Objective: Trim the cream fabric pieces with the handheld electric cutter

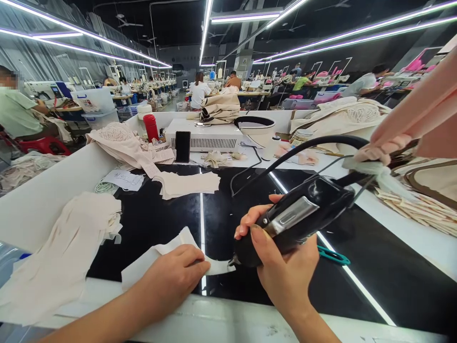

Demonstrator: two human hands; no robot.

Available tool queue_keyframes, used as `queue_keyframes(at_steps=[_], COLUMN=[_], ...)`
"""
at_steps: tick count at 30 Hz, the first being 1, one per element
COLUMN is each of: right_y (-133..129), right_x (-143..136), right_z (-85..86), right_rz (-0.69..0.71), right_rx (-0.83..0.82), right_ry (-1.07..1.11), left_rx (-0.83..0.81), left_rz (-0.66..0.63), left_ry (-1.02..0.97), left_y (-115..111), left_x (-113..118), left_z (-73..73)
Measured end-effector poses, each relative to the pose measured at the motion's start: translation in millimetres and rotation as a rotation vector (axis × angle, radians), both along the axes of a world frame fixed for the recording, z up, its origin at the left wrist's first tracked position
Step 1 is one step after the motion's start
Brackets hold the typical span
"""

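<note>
A black handheld tool point(307, 214) with a metal plate on its side is gripped by my right hand point(282, 257), fingers wrapped round its body. Its small metal tip touches the right end of a narrow strip on a pale fabric piece point(143, 267). My left hand point(182, 274) presses that piece on the glossy black surface point(157, 224), fingers together at its edge; the fingertips partly hide the cloth. A black cable runs from the tool's far end, where pale cloth is tied. Beyond my hands lies another pale fabric piece point(189, 185).
Left is a fabric pile point(71, 243); a teal tool point(333, 256) lies right. Behind stand a phone point(183, 146), a white vented box point(203, 136) and a red bottle point(150, 127). Pink cloth point(417, 109) hangs at upper right. Several people sit at sewing machines farther off.
</note>
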State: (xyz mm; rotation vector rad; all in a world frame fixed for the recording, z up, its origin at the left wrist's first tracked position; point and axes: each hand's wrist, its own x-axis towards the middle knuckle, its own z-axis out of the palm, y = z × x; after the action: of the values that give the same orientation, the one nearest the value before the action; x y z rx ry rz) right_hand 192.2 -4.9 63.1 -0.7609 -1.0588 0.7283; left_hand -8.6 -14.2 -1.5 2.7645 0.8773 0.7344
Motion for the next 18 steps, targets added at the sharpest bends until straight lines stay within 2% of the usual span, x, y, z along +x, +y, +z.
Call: queue_keyframes(at_steps=[9,18], right_y=[7,9], right_x=[-22,-24], right_z=[6.4,4.1], right_rz=[0.043,0.049], right_rx=[-0.002,0.000], right_ry=[0.056,0.015], left_rx=[0.033,0.031], left_rz=[0.024,0.023], left_ry=[0.012,0.001], left_y=[-2,-3], left_x=[1,1], left_z=[-5.2,-5.1])
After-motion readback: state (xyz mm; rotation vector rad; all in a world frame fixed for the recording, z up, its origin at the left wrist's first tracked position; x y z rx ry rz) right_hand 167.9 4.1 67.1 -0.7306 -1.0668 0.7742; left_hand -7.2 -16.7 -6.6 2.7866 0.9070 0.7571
